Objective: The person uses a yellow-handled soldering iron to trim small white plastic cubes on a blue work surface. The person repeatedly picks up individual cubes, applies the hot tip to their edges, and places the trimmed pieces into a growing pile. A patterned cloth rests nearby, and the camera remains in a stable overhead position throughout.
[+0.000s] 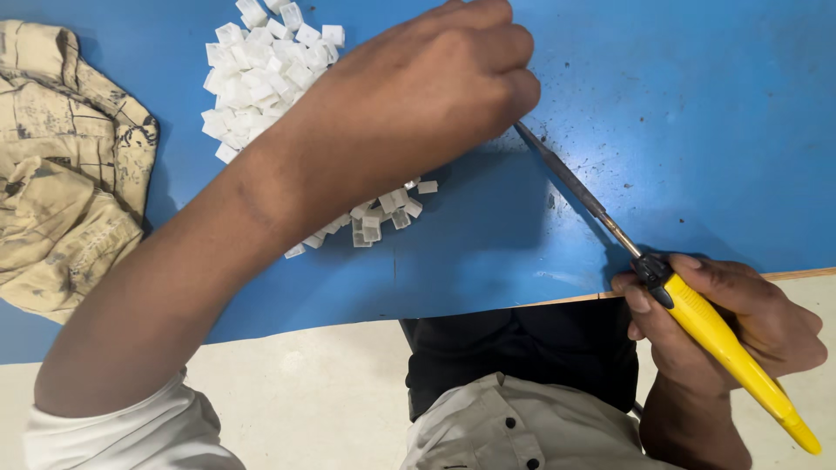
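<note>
My left hand [435,87] is curled into a fist over the blue table [697,113], fingers closed near the tip of a long metal rod; whatever it pinches is hidden under the fingers. My right hand [731,326] grips a yellow-handled soldering iron [727,348] like a pen at the table's front edge. Its metal shaft [566,178] slants up-left to meet my left fingers. A heap of small white plastic pieces [257,74] lies behind my left forearm, with a few more [383,213] scattered under the wrist.
A crumpled beige printed cloth [65,165] lies on the table's left side. Dark specks and scorch marks dot the blue surface to the right of the iron. The table's wooden front edge [522,305] runs just above my lap.
</note>
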